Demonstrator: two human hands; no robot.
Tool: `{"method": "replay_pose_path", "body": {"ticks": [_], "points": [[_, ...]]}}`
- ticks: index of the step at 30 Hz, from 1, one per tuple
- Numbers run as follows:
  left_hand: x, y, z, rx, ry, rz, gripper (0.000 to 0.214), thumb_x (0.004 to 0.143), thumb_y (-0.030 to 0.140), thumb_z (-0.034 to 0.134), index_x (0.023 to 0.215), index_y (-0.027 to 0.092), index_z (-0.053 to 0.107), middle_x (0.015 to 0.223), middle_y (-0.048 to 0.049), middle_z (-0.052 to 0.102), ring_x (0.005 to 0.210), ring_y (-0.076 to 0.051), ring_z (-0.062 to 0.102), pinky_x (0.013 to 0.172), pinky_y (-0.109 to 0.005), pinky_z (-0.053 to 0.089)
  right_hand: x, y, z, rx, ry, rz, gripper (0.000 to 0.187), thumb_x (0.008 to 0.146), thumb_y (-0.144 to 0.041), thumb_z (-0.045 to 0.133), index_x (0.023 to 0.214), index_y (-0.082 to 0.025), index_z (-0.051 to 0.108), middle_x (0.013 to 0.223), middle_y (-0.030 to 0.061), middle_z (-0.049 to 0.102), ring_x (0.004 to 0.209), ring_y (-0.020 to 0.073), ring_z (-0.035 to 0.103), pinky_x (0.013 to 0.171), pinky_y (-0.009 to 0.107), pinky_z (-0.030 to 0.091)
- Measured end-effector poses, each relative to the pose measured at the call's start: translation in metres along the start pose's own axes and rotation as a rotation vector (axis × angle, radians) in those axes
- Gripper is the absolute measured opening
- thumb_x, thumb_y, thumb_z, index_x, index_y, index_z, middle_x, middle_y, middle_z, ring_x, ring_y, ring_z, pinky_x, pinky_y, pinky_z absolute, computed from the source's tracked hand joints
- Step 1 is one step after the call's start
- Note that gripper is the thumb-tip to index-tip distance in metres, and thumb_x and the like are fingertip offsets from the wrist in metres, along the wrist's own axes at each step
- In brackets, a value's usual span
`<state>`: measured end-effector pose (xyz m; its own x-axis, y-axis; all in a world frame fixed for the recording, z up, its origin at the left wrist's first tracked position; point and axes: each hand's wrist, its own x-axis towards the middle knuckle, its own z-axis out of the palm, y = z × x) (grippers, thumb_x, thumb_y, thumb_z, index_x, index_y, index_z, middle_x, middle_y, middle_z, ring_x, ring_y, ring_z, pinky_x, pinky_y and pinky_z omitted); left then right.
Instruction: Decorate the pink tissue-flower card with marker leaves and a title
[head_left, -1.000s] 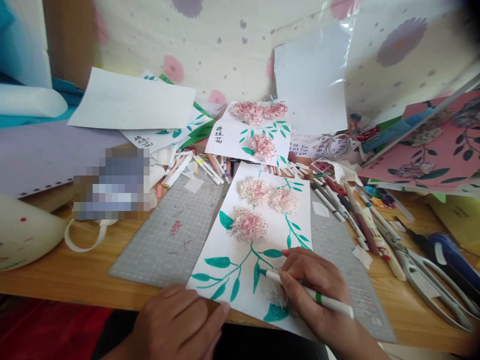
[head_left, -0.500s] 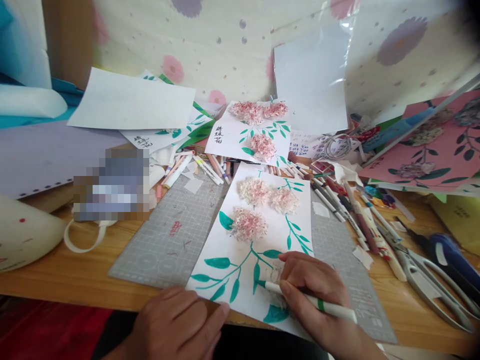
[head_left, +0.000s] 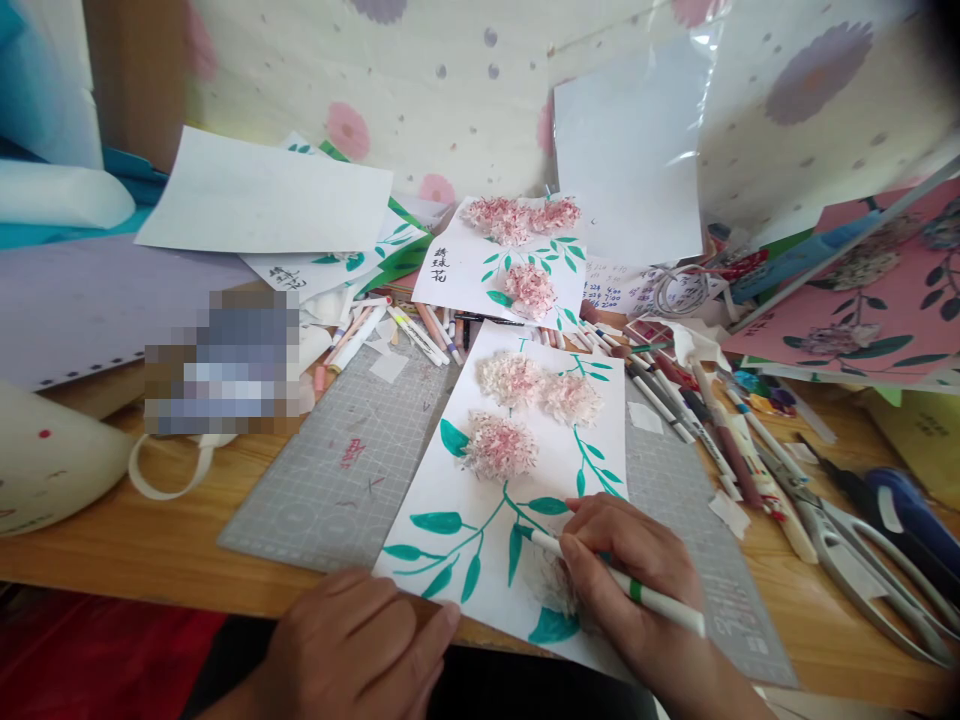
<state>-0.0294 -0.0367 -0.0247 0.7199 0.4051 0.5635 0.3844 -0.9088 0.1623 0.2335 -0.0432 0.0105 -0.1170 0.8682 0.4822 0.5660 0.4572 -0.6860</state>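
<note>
Nearest me, my left hand (head_left: 360, 645) lies flat at the bench (head_left: 150, 540) edge, fingers loosely curled and holding nothing; its fingertips press the near corner of the white sheet (head_left: 480, 540) to pin it. My right hand (head_left: 637, 590) is closed in a writing grip on a white marker (head_left: 622, 580) with a green band, tip down on the sheet beside a painted teal leaf (head_left: 514, 550). I judge the marker light, stiff and a little smooth, best held low on the barrel near the tip. The sheet is thin and floppy, and it slides easily on the grey cutting mat (head_left: 337, 470) under it, so it wants pinning. Further up the sheet sit fluffy pink paper blossoms (head_left: 499, 445); I judge them fragile and easily crushed, so I keep off them. To the right lie scissors (head_left: 847, 540) and a row of pens (head_left: 675, 390). Beyond stands a finished flower card (head_left: 510, 265), with loose paper (head_left: 262, 200) against the flowered backdrop (head_left: 450, 90).
</note>
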Motion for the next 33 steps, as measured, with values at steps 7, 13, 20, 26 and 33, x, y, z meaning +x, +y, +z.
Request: {"method": "replay_pose_path", "body": {"ticks": [7,13,20,26,33], "points": [[0.003,0.0003,0.0002,0.007,0.027,-0.001,0.027,0.086,0.005,0.059,0.111,0.008,0.068,0.065,-0.0013,0.058,0.059,-0.017,0.051,0.052,-0.032,0.039,0.0017,-0.0029,-0.0002,0.116,-0.077,-0.035,0.024,0.088,-0.008,0.054,0.069,-0.021,0.049,0.058,-0.0039,0.057,0.056,0.0103,0.057,0.076,0.034,0.057],[0.0017,0.0002,-0.0005,0.002,0.017,-0.001,0.028,0.084,0.004,0.062,0.111,0.007,0.068,0.065,-0.0011,0.058,0.06,-0.017,0.052,0.052,-0.033,0.04,0.0016,-0.003,-0.0027,0.18,-0.141,-0.066,0.025,0.087,-0.007,0.053,0.069,-0.022,0.043,0.056,-0.0044,0.055,0.053,0.0105,0.054,0.076,0.036,0.057],[0.0011,-0.0003,-0.0004,-0.01,0.001,0.001,0.03,0.083,0.005,0.062,0.113,0.007,0.067,0.066,-0.0014,0.06,0.06,-0.017,0.054,0.052,-0.032,0.042,-0.0003,0.0012,-0.0026,0.206,-0.15,-0.05,0.024,0.085,-0.008,0.054,0.068,-0.022,0.044,0.057,-0.005,0.055,0.053,0.0097,0.054,0.079,0.035,0.057],[0.0028,-0.0005,-0.0027,0.008,-0.008,0.011,0.031,0.083,0.005,0.062,0.113,0.007,0.067,0.064,-0.0006,0.059,0.058,-0.017,0.053,0.052,-0.031,0.042,0.0022,0.0012,-0.0007,0.124,-0.066,-0.003,0.025,0.088,-0.009,0.055,0.068,-0.021,0.05,0.058,-0.0038,0.058,0.056,0.0112,0.057,0.076,0.035,0.057],[0.0023,0.0003,-0.0009,0.005,0.015,-0.006,0.028,0.085,0.005,0.059,0.111,0.008,0.068,0.064,-0.0015,0.059,0.059,-0.018,0.054,0.053,-0.032,0.043,0.001,0.0019,-0.0005,-0.002,0.009,0.012,0.024,0.089,-0.011,0.056,0.067,-0.021,0.054,0.058,-0.0029,0.06,0.055,0.0112,0.058,0.076,0.035,0.058]]}}
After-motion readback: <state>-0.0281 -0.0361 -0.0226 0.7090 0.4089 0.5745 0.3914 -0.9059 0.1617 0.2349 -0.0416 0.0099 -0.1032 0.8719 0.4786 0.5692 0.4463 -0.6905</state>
